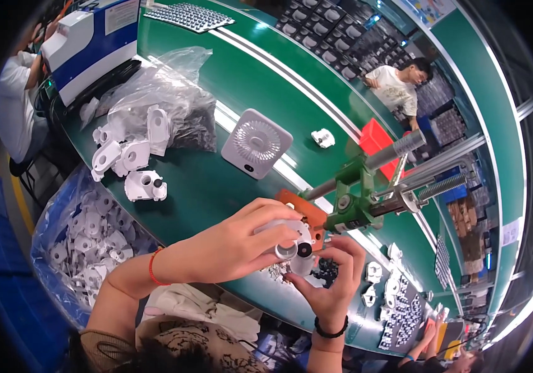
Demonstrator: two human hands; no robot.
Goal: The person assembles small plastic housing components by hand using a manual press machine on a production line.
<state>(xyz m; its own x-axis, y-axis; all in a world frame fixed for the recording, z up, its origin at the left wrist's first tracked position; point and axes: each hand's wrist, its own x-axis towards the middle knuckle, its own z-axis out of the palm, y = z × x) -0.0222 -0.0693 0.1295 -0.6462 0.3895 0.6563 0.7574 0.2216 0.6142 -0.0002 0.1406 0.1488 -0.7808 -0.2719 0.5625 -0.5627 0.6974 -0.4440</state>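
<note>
Left fingers (277, 235) around white housing (302, 265)

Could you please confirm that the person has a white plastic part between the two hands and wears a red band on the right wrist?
Not quite: the head view shows the red band on the left wrist, not the right. The white plastic part is indeed between the left hand and the right hand.
</note>
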